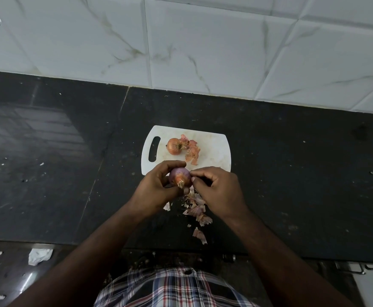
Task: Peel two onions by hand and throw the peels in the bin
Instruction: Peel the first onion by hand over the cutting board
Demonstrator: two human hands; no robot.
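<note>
On the white cutting board point(214, 149) at twelve o'clock from our hands lay an unpeeled onion point(174, 146), its skin orange-brown, with a small heap of loose peels point(192, 149) touching it at its three o'clock side. Our left hand point(159, 187) curled round the second onion point(179, 177), thumb below and fingers over the top, holding it just above the board's near edge; its purple flesh showed at the top while orange skin still clung round the root end that pointed toward us. Our right hand point(216, 187) had its fingers bent and its fingertips pressed against the onion's three o'clock side; whether they pinched a strip of skin there we could not tell. More peels point(197, 211) were scattered on the black stone counter point(291, 173) at six o'clock from the hands, trailing toward the counter's front edge. White marble-veined wall tiles point(203, 41) rose behind the counter at twelve o'clock. A crumpled white scrap point(39, 256) lay low at eight o'clock, and our checked shirt point(172, 289) filled the bottom at six o'clock.
</note>
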